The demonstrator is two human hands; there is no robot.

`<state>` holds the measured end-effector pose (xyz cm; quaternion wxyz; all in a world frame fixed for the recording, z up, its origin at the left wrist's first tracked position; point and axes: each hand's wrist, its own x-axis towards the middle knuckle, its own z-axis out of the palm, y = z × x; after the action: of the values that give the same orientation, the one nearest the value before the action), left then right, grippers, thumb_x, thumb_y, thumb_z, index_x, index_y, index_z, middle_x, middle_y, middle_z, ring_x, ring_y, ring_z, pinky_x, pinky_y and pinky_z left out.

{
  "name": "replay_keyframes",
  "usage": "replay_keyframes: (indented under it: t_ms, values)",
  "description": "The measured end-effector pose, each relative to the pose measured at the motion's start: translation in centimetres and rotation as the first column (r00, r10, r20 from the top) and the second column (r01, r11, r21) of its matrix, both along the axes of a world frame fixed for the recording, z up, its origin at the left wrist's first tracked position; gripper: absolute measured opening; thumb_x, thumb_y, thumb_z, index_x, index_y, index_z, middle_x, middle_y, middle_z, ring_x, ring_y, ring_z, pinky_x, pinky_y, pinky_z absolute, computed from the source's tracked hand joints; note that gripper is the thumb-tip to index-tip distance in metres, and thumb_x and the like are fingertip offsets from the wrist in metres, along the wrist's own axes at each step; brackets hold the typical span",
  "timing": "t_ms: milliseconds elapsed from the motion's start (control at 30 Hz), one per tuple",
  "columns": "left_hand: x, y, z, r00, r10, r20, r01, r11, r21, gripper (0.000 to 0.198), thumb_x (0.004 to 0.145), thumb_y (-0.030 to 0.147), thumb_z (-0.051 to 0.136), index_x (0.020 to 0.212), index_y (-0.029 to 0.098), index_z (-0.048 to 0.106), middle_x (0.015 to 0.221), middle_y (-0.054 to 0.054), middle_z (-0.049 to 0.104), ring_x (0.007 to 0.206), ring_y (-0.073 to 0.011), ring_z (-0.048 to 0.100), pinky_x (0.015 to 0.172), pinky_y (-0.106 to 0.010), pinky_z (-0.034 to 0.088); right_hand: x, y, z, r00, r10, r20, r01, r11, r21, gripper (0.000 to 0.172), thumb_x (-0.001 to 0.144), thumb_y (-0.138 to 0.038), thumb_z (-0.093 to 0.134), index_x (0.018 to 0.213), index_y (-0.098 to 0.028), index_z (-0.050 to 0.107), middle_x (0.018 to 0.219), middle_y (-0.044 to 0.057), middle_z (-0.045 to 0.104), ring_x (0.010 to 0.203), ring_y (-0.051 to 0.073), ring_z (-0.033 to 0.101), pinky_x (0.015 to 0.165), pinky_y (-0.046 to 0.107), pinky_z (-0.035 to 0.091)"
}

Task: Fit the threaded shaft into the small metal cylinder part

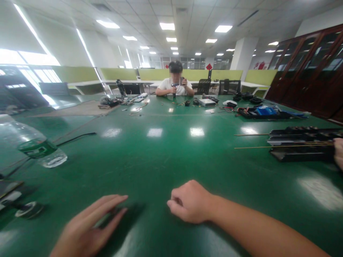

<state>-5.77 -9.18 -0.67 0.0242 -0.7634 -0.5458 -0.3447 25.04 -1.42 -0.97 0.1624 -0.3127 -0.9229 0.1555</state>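
Low on the left, my left hand hovers close to the green table, its fingers stretched and parted from the thumb, holding nothing. Right of the middle, my right hand rests on the table with its fingers curled in; whether anything is inside the curl is hidden. The two hands are apart, with green tabletop between them. A clear plastic bottle with a green label is tilted at the left, beyond my left hand. Near the left edge lies a small round object.
Black metal rails and thin rods lie at the right, with another person's hand at the edge. Across the table a person holds a dark device. Electronics, wires and a blue item are along the far side. A black cable lies by the bottle.
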Motion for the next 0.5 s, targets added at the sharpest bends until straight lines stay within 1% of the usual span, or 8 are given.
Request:
replay_keyframes:
  t_ms: [67,133,200,267,333,400,467,500]
  values:
    - [3.5,0.5,-0.3,0.978,-0.162,-0.131,0.155,0.986,-0.066,0.045,0.083,0.035,0.071,0.127,0.039,0.06,0.118,0.003,0.069,0.098,-0.0169,0.07,0.089,-0.025,0.06,0.1,0.0,0.1,1.0,0.0,-0.004,0.0,1.0,-0.011,0.032,0.092,-0.041,0.052,0.077,-0.019,0.07,0.068,0.003,0.073,0.058,0.016,0.062,0.055,0.026,0.031]
    - [7.0,1.2,-0.2,0.95,-0.281,-0.133,0.268,0.957,-0.106,0.045,0.087,0.028,0.067,0.13,0.032,0.056,0.12,-0.002,0.067,0.103,-0.016,0.068,0.089,-0.023,0.059,0.1,0.0,0.1,1.0,0.006,-0.012,-0.006,1.0,-0.028,0.03,0.09,-0.042,0.054,0.079,-0.02,0.07,0.069,0.003,0.073,0.059,0.016,0.062,0.055,0.026,0.031]
    - [9.8,2.0,0.1,0.914,-0.395,-0.097,0.382,0.916,-0.124,0.035,0.089,0.02,0.06,0.124,0.027,0.058,0.114,-0.004,0.068,0.1,-0.0157,0.067,0.086,-0.024,0.057,0.1,0.0,0.0,1.0,0.011,-0.016,-0.012,0.999,-0.042,0.028,0.088,-0.042,0.056,0.079,-0.019,0.069,0.07,0.003,0.073,0.061,0.017,0.063,0.055,0.026,0.032]
    - [11.6,2.7,0.4,0.882,-0.466,-0.07,0.454,0.881,-0.133,0.026,0.091,0.013,0.051,0.111,0.024,0.062,0.101,-0.003,0.068,0.091,-0.0148,0.066,0.079,-0.024,0.056,0.1,0.0,0.0,1.0,0.024,-0.013,-0.025,0.999,-0.048,0.027,0.085,-0.042,0.058,0.076,-0.018,0.067,0.07,0.003,0.072,0.062,0.017,0.063,0.055,0.025,0.032]
    - [12.2,3.2,0.5,0.867,-0.494,-0.055,0.482,0.863,-0.153,0.026,0.091,0.01,0.044,0.101,0.023,0.064,0.091,-0.002,0.068,0.082,-0.0139,0.065,0.072,-0.023,0.054,0.2,0.1,0.0,0.999,0.028,-0.024,-0.03,0.998,-0.058,0.028,0.084,-0.043,0.06,0.072,-0.018,0.065,0.069,0.003,0.071,0.062,0.017,0.063,0.055,0.025,0.033]
    - [11.7,3.5,0.4,0.872,-0.488,-0.045,0.473,0.861,-0.187,0.026,0.093,0.012,0.043,0.098,0.024,0.065,0.087,0.0,0.069,0.079,-0.013,0.065,0.07,-0.021,0.053,0.3,0.1,0.0,0.999,0.019,-0.051,-0.023,0.996,-0.091,0.032,0.084,-0.049,0.061,0.072,-0.019,0.064,0.068,0.001,0.07,0.061,0.015,0.062,0.055,0.024,0.033]
    - [9.9,3.6,0.4,0.912,-0.408,-0.046,0.391,0.898,-0.203,0.02,0.094,0.02,0.048,0.099,0.027,0.066,0.089,0.002,0.071,0.081,-0.0125,0.068,0.073,-0.021,0.053,0.3,0.2,0.0,0.998,0.021,-0.067,-0.03,0.991,-0.13,0.038,0.083,-0.056,0.061,0.074,-0.02,0.066,0.066,-0.001,0.069,0.06,0.014,0.062,0.055,0.023,0.034]
    - [8.5,3.6,0.6,0.945,-0.324,-0.05,0.309,0.931,-0.196,0.016,0.094,0.027,0.052,0.1,0.029,0.067,0.091,0.004,0.073,0.082,-0.0129,0.069,0.074,-0.021,0.054,0.4,0.2,0.0,0.997,0.032,-0.064,-0.04,0.989,-0.14,0.04,0.083,-0.06,0.062,0.076,-0.021,0.067,0.065,-0.002,0.069,0.06,0.014,0.062,0.056,0.023,0.034]
